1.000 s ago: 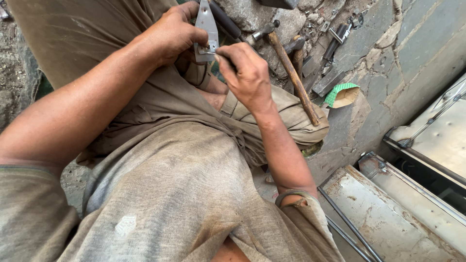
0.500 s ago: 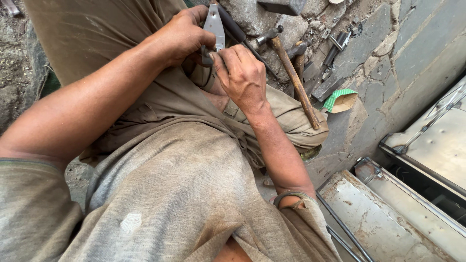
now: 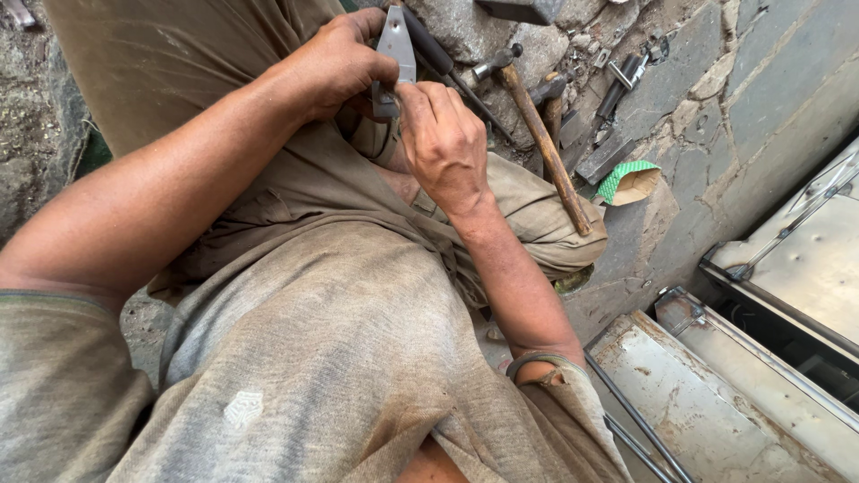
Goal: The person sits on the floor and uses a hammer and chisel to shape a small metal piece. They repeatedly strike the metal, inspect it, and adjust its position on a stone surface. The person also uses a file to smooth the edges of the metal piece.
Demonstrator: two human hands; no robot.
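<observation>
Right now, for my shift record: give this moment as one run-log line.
left hand: holds flat metal piece | right hand: fingers at its lower end | hammer: on stone ground beside knee

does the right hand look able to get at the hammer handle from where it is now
Probably yes: the right hand is busy at the metal piece, but the wooden hammer handle lies just beside it, resting on the knee with nothing between them.

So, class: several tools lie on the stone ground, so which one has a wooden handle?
The hammer beside the person's knee: its long brown wooden handle slants across the stones, while the other tools around it look all dark metal.
</observation>
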